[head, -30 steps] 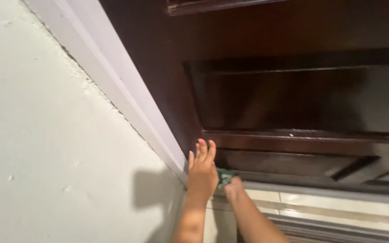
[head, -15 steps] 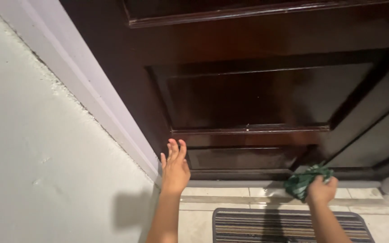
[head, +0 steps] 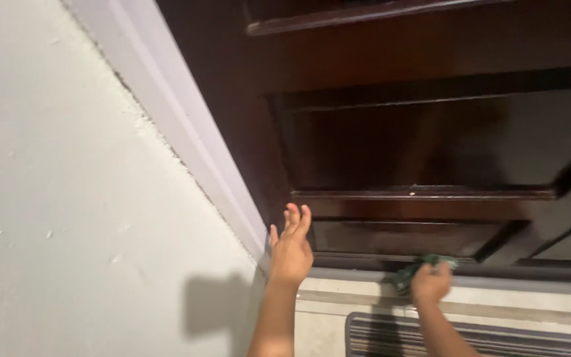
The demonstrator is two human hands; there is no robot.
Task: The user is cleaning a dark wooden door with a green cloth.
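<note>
A dark brown panelled wooden door (head: 391,139) fills the upper right. My left hand (head: 291,248) lies flat, fingers together and pointing up, against the door's lower left corner beside the pale frame (head: 186,139). My right hand (head: 429,283) is closed around a green cloth (head: 412,271) and presses it against the door's bottom edge, near the grey threshold strip (head: 530,283). Most of the cloth is hidden by my fingers.
A light textured wall (head: 67,211) takes up the left side. Below the door are cream floor tiles (head: 497,304) and a striped doormat (head: 470,337) at the bottom edge.
My right hand has slid the green cloth leftward along the door's bottom edge. My left hand stays flat on the door. The view has shifted left.
</note>
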